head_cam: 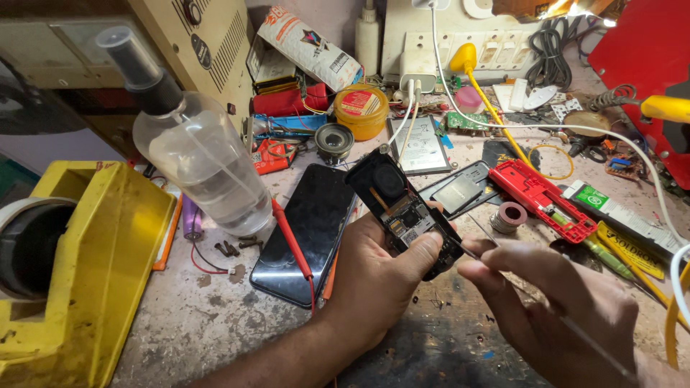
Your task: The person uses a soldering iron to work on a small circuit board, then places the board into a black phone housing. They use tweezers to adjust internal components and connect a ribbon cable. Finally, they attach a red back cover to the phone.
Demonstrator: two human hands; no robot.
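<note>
My left hand [374, 276] grips a small opened black phone body [399, 205], its circuit board and round speaker facing up, tilted toward the back left. My right hand [553, 298] pinches a thin metal tool [467, 251] whose tip touches the lower end of the phone's board near my left thumb. The tool's shaft runs back under my right fingers toward the lower right.
A black smartphone [305, 230] lies face up left of my hand with a red probe [291, 233] across it. A clear spray bottle [194, 151], yellow tape dispenser [86, 251], red phone frame [543, 197], solder reel [512, 215], yellow tin [361, 111] and cables crowd the bench.
</note>
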